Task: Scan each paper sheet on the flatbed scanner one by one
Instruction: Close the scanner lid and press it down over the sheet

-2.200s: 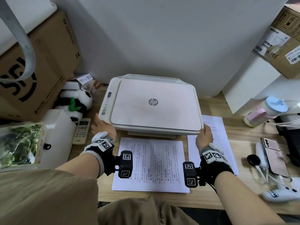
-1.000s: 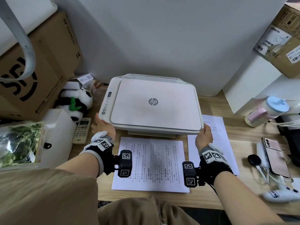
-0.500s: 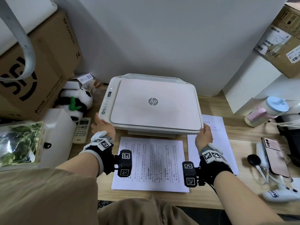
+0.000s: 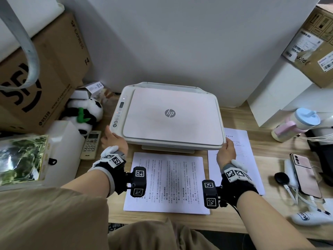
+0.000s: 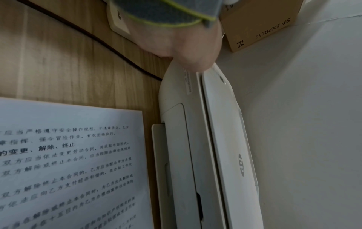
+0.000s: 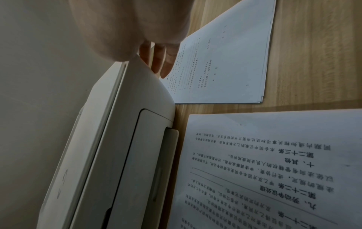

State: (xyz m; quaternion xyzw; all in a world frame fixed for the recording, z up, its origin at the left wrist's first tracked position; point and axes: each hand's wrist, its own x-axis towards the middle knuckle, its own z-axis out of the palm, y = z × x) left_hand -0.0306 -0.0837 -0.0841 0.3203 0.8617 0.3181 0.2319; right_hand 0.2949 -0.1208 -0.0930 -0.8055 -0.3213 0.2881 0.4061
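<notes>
Both hands (image 4: pixel 115 142) (image 4: pixel 227 150) still rest at the closed scanner's (image 4: pixel 171 116) front corners, unmoved.

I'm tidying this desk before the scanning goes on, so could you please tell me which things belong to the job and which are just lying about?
For the job:
scanner, lid closed
printed sheet in front of it
paper stack to its right

Lying about:
toy panda
remote control
phone
drinking cup
cardboard box
</notes>
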